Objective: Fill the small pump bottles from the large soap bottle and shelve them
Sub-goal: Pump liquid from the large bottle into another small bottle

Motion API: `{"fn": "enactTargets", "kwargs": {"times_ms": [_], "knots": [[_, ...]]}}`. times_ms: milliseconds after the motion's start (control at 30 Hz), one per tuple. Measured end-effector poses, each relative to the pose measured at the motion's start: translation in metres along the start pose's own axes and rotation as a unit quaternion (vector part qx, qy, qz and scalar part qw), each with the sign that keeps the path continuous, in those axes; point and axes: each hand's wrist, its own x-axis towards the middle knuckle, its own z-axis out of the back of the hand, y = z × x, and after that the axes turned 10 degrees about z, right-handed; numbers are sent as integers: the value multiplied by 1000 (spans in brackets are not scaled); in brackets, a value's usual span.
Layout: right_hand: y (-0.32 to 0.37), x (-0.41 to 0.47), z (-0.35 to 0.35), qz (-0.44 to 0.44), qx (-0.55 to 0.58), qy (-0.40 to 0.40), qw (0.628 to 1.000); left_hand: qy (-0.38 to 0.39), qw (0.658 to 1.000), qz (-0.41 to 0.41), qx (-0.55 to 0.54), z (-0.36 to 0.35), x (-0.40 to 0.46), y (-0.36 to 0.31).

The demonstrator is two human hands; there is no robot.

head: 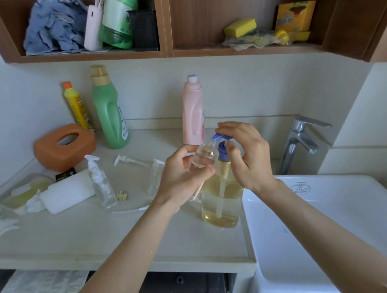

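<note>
The large soap bottle (pixel 220 205) stands on the counter beside the sink, clear, with yellow liquid and a blue pump head (pixel 221 141). My right hand (pixel 245 155) rests on top of that pump head, fingers curved over it. My left hand (pixel 183 171) grips a small clear bottle (pixel 206 153) with no pump on it, tilted so its mouth sits under the blue spout. Another small pump bottle (pixel 100 181) stands to the left with its white pump on. A third small bottle (pixel 155 177) stands behind my left wrist, and a loose white pump (pixel 129 160) lies near it.
On the counter stand a pink bottle (pixel 192 111), a green bottle (pixel 109 109), a yellow bottle (pixel 77 106) and an orange tissue box (pixel 65 147). A white sink (pixel 337 227) with a tap (pixel 300 140) is at right. Wooden shelves (pixel 166 51) above hold cloths, sponges and a green jug.
</note>
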Motion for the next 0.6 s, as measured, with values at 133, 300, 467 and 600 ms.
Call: {"fn": "enactTargets", "kwargs": {"times_ms": [133,300,467,600], "knots": [[-1,-4,-2,-2,4,0,1000,-3,1000,-20,-8,-3,0,2],[-2,-16,-15,50,20,-34,998,-7,999,-36,-13,-2,1,9],[-5,-20,-24,28,-34,-67,997,-28,1000,0,-7,-2,3,21],[0,-18,-27,-2,-62,-63,996,-34,999,11,-10,-4,1,24]]}}
